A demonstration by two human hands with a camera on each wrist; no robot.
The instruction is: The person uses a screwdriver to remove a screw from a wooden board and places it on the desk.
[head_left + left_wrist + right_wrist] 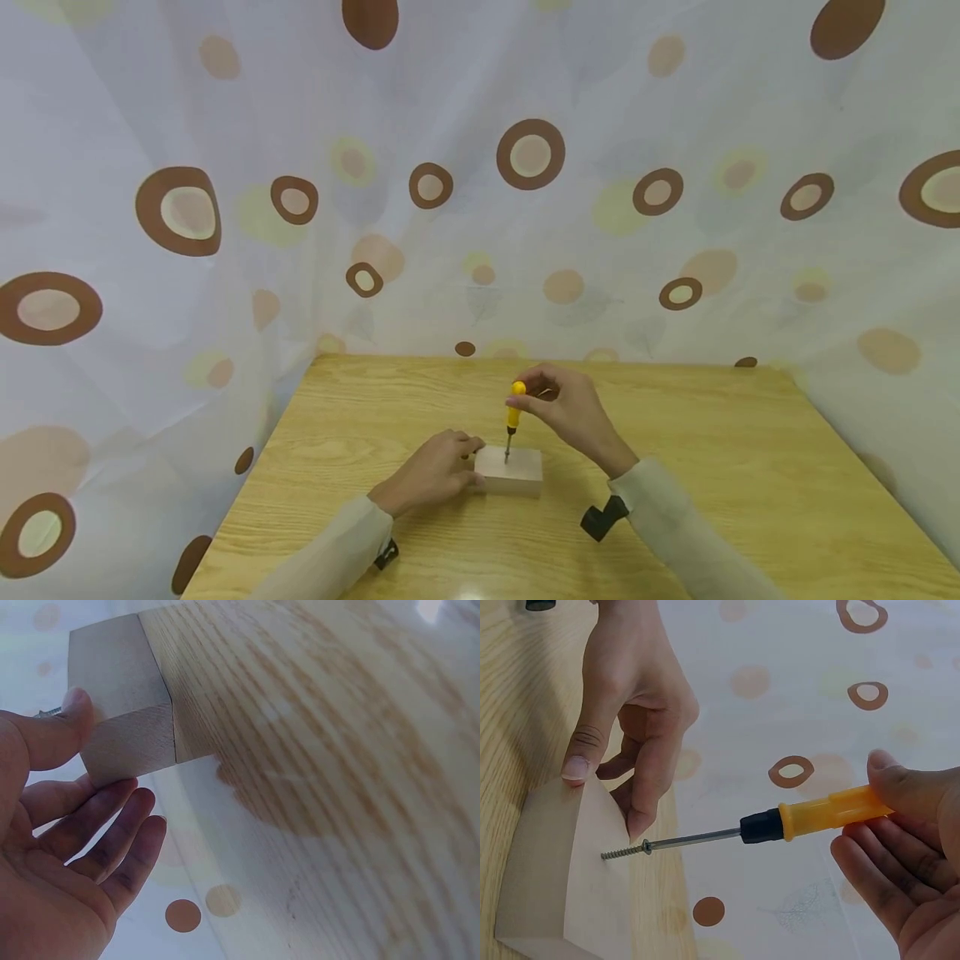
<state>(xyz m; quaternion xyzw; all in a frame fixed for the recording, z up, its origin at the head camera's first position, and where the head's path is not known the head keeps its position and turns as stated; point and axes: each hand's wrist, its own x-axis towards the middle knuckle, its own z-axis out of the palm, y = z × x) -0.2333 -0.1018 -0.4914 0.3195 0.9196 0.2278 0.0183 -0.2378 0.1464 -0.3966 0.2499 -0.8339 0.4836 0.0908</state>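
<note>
A pale wooden block (510, 483) lies on the table, and my left hand (435, 472) grips its left end between thumb and fingers. In the right wrist view a screw (622, 854) stands in the block's top face, most of its thread above the wood. My right hand (567, 412) holds a yellow-handled screwdriver (829, 814) by the handle, thumb on one side and fingers on the other. The screwdriver's tip meets the screw head, shaft and screw nearly in one line. From the left wrist view, the block (124, 682) shows its side and end, with the screw partly behind the thumb.
The wood-grain table (360, 417) reaches back to a hanging sheet (480, 225) patterned with brown and beige spots, which also hangs along both sides. Dark wrist-camera mounts (602, 518) sit under the sleeves.
</note>
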